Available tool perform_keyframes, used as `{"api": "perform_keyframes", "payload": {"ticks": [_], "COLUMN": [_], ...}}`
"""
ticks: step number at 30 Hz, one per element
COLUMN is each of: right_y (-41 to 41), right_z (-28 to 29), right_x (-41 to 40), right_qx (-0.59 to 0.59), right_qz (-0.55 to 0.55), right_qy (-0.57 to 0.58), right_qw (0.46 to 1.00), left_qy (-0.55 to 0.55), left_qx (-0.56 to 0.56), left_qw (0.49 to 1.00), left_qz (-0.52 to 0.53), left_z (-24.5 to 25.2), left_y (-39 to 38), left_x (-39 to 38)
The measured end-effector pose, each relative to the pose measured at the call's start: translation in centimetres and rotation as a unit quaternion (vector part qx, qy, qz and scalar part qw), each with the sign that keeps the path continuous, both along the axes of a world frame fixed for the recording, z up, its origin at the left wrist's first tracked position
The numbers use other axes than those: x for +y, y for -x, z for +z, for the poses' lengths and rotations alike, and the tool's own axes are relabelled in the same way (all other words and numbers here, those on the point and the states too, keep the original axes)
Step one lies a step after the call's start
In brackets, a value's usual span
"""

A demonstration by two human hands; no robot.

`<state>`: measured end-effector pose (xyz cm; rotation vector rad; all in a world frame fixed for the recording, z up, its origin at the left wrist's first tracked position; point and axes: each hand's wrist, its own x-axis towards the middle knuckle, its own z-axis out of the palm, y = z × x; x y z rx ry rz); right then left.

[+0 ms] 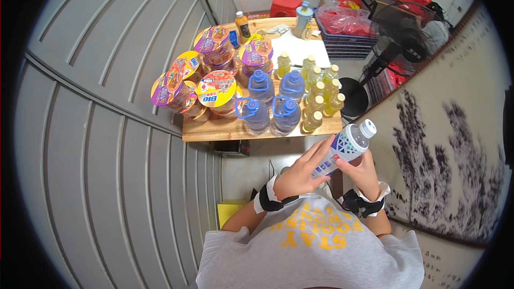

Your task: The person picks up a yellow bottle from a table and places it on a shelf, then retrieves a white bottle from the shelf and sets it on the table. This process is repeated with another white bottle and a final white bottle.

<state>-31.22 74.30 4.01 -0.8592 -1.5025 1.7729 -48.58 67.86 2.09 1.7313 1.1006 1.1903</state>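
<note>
Between my two hands is a plastic drink bottle [344,144] with a white cap, tilted up to the right, its label white with blue and teal shapes. My left hand [303,168] lies along its left side, and my right hand [361,172] grips its lower right side with the thumb across the label. Ahead on the wooden table [217,131] stand several large water bottles [286,116] with blue handles. Several small bottles of yellow liquid [313,121] stand to their right. Instant noodle tubs [217,93], some stacked, crowd the table's left side.
A blue pump-top bottle [304,20], white paper [301,48] and an orange drink bottle [242,24] occupy the table's back. Grey ribbed panels [100,140] close off the left. On the right are a black fan [401,44], a blue crate [345,46] and a painted panel [441,160].
</note>
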Motion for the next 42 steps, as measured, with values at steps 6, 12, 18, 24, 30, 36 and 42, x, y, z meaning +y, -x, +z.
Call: {"api": "perform_keyframes", "payload": {"ticks": [6, 12, 18, 24, 30, 36, 42], "right_y": [6.8, 15.1, 24.0, 34.2, 44.4, 49.9, 52.6], "right_z": [-1.2, -2.7, -6.0, -11.0, -16.5, -19.4, -20.9], "right_x": [3.8, 4.7, 2.1, -1.9, -7.1, -9.4, -9.1], "right_qx": [-0.068, -0.083, -0.063, -0.097, -0.109, -0.166, -0.229], "right_qz": [0.091, 0.274, 0.324, 0.266, 0.262, 0.262, 0.272], "right_qy": [-0.057, -0.221, -0.22, -0.217, -0.075, -0.06, -0.058], "right_qw": [0.992, 0.932, 0.918, 0.934, 0.956, 0.949, 0.933], "left_qy": [0.092, 0.148, 0.169, 0.132, 0.12, 0.151, 0.178], "left_qx": [-0.053, -0.084, -0.02, 0.0, -0.012, -0.046, -0.061], "left_qw": [0.987, 0.926, 0.885, 0.859, 0.865, 0.859, 0.856], "left_qz": [0.124, 0.336, 0.434, 0.495, 0.487, 0.487, 0.481], "left_z": [-1.8, -2.7, -5.3, -10.5, -16.2, -19.2, -21.1], "left_y": [4.1, 8.2, 15.2, 25.1, 36.7, 42.6, 45.5], "left_x": [1.0, -1.6, -4.9, -7.7, -10.3, -11.3, -11.1]}}
